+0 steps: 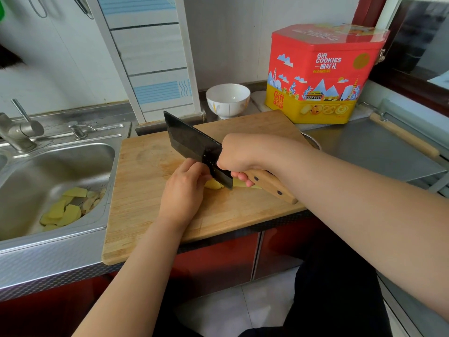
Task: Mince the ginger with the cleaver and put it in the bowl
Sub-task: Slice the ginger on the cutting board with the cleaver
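Observation:
Yellow ginger pieces [213, 184] lie on the wooden cutting board [150, 205], partly hidden by the blade and my hands. My right hand [243, 154] grips the wooden handle of a dark cleaver [192, 142], whose blade stands tilted with its heel down on the ginger. My left hand [182, 190] rests on the board just left of the blade, fingers curled onto the ginger. A white bowl [228, 99] stands empty behind the board's far edge.
A steel sink [56, 171] at the left holds several yellow peel slices [65, 210]; its tap [19, 132] is behind. A red and yellow cookie tin [323, 74] stands at the back right. A wooden-handled tool [403, 137] lies on the steel counter to the right.

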Action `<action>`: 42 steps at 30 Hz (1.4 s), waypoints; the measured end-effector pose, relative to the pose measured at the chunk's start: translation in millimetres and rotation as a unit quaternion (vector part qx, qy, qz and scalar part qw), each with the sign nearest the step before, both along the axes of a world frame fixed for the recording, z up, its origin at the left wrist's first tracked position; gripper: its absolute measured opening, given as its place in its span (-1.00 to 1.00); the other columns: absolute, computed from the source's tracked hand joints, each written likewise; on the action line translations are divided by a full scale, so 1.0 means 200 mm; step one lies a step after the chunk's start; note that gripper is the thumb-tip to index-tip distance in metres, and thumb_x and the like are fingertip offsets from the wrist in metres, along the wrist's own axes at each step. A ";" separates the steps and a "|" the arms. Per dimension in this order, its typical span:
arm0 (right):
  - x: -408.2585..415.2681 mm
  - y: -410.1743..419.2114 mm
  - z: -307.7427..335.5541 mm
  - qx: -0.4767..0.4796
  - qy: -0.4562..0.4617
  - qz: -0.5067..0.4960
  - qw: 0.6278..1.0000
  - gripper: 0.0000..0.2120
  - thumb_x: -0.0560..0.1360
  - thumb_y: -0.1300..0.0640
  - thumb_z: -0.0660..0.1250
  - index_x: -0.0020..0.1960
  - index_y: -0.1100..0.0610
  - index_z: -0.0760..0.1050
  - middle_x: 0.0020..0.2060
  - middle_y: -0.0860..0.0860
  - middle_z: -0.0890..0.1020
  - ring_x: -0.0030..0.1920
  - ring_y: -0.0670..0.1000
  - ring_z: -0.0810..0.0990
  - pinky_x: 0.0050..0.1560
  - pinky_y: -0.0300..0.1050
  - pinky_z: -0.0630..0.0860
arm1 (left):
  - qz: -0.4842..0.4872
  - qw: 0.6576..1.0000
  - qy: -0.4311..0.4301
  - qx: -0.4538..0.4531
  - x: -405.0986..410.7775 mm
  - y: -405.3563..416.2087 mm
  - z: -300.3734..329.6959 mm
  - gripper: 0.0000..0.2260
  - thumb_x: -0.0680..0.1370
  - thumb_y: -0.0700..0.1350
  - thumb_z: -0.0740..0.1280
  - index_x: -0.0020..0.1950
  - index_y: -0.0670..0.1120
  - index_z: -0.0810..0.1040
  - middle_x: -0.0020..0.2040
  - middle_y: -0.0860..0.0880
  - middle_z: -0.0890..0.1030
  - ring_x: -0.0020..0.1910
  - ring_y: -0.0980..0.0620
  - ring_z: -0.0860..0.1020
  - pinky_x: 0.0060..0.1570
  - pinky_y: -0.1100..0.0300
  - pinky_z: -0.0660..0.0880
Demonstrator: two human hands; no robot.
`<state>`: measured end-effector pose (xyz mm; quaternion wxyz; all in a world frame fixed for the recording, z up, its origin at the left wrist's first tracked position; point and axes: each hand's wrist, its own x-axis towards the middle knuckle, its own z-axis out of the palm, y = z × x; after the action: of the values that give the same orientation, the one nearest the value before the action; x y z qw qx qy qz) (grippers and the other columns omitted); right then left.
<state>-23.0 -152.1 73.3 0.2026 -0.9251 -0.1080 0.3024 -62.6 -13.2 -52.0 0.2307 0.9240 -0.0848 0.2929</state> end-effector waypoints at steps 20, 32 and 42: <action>0.03 -0.10 -0.11 0.089 -0.038 -0.025 0.995 -0.74 0.64 0.12 0.19 0.01 0.35 0.45 -0.28 0.22 0.54 -0.43 0.07 0.47 -0.42 -0.09 0.51 | 0.014 0.999 0.024 -0.041 0.00 0.01 0.00 -0.93 0.50 -0.26 0.37 -0.14 -0.11 0.53 -0.10 0.15 0.41 -0.21 0.12 0.41 -0.23 0.17 0.40; -0.01 -0.05 0.01 0.048 -0.054 -0.016 0.997 -0.81 0.64 0.16 0.18 -0.06 0.27 0.43 -0.35 0.15 0.53 -0.46 0.05 0.44 -0.39 -0.08 0.52 | 0.011 0.999 0.024 -0.017 -0.01 0.01 0.00 -0.93 0.52 -0.27 0.34 -0.11 -0.11 0.52 -0.09 0.03 0.49 -0.19 0.08 0.43 -0.26 0.18 0.36; -0.01 -0.03 0.01 0.016 -0.064 0.000 0.998 -0.76 0.63 0.23 0.17 -0.12 0.32 0.51 -0.38 0.16 0.52 -0.43 0.11 0.48 -0.35 -0.07 0.54 | 0.004 1.000 0.018 -0.013 -0.01 0.01 0.00 -0.92 0.50 -0.29 0.34 -0.13 -0.13 0.52 -0.08 -0.02 0.53 -0.20 0.03 0.46 -0.28 0.15 0.40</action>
<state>-24.9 -158.8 74.4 0.2103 -0.9391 -0.1261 0.2406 -64.3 -11.7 -51.9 0.2429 0.9264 -0.0733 0.2781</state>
